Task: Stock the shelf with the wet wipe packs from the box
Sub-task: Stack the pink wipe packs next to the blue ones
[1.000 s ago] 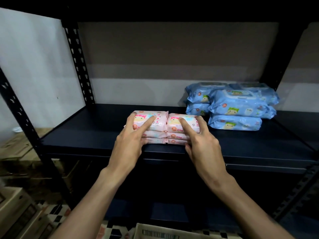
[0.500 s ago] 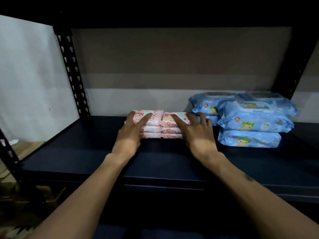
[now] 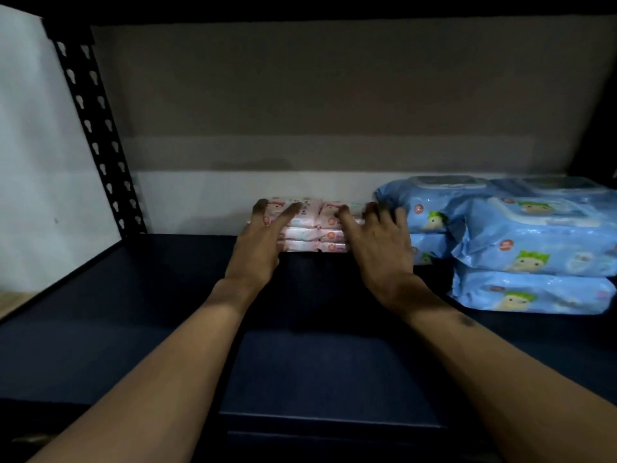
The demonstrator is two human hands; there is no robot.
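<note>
Moved since one second ago: pink packs (image 3: 302, 230), pushed from the front edge of the shelf (image 3: 150, 312) to its back edge, both hands gone forward with them. Now two piles side by side and touching, three packs high each, flat on the shelf near the middle of the back edge, close to the wall (image 3: 300, 111). On the left pile, left hand (image 3: 258, 248): flat and spread, fingers straight over the top and the front face, pressing, nothing gripped. On the right pile, right hand (image 3: 380, 248): also spread wide, fingers only a little bent over the top pack, pressing, not closed round it. Just right of the pink piles, bigger blue packs (image 3: 534, 235), piled two high toward the right back corner; touching the right hand's outer fingers or not, cannot tell. At the left back corner, a black post (image 3: 96, 135) with holes.
</note>
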